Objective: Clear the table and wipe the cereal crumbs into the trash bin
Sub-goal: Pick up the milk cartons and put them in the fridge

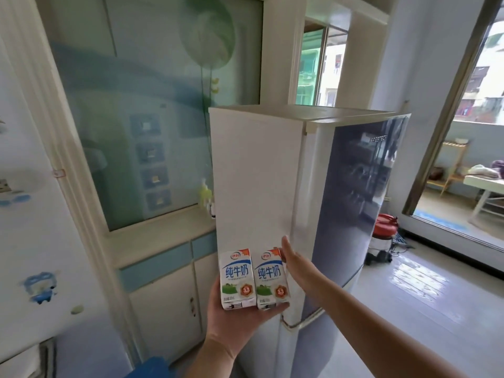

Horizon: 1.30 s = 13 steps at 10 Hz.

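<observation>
Fridge (259, 173) ahead: left hand (234, 326) grips two milk cartons (237, 279), right hand (293, 261) extends flat.

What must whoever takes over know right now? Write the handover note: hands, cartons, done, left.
Hands: the left hand holds two milk cartons upright, side by side. The right hand is open, fingers straight, stretched toward the door edge of the fridge; contact unclear.
Things: both cartons are in hand at the fridge, whose doors are closed.
Done: cartons picked up.
Left: probably open the door and stow them. The wiping area is out of view, so its state is unknown.
</observation>
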{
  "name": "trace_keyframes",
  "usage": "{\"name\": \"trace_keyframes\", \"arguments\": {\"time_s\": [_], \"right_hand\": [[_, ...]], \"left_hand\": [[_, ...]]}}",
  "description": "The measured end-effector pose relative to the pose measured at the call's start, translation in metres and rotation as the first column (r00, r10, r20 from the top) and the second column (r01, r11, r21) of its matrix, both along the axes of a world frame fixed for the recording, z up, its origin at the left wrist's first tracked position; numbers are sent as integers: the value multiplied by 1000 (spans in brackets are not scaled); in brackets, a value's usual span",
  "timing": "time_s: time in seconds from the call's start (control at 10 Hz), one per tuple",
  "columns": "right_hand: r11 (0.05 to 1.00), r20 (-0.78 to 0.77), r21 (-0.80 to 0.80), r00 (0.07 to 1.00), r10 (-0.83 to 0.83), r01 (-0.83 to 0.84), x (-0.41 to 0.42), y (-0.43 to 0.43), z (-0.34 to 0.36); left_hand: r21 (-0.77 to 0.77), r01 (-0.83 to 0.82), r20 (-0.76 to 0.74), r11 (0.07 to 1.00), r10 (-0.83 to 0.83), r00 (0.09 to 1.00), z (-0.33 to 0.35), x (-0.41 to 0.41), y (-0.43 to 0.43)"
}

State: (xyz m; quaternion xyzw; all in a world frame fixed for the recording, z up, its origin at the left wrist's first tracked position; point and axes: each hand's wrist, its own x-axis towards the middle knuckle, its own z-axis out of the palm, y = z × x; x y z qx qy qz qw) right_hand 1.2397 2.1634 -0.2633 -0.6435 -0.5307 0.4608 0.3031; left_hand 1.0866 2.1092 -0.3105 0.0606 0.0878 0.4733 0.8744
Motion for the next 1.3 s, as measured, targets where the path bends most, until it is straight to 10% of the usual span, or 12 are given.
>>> {"name": "trace_keyframes", "arguments": {"time_s": [0.1, 0.2, 0.3, 0.4, 0.8, 0.9, 1.0, 1.1, 1.3], "right_hand": [[924, 487, 334, 873, -1, -185, 20, 42, -1], [753, 963, 222, 259, -71, -619, 43, 79, -7], [747, 949, -104, -290, -123, -656, 48, 91, -10], [755, 898, -145, -405, -170, -639, 43, 92, -11], [797, 958, -177, -288, 4, -577, 40, 89, 0], [780, 878, 196, 461, 130, -595, 86, 76, -29], [519, 845, 55, -238, -480, -853, 145, 45, -34], [696, 843, -49, -403, -356, -717, 170, 19, -39], [555, 910, 255, 3, -415, -792, 203, -16, -42]], "left_hand": [[-13, 41, 1, 999, -41, 999, 3, -6, 32], [-32, 28, -55, 999, -30, 998, 11, -10, 52], [-64, 32, -79, 997, -37, 996, 7, -12, 66], [-55, 36, -63, 998, -40, 997, -2, -11, 76], [-64, -20, -97, 998, 13, 995, 4, 11, 62], [9, -188, -226, 982, 185, 956, -8, 17, 62], [-12, -203, -213, 979, 196, 957, -6, 34, 64], [-20, -147, -81, 989, 144, 986, -2, 59, 59], [-33, -78, -121, 996, 73, 990, -5, 113, 42]]}}
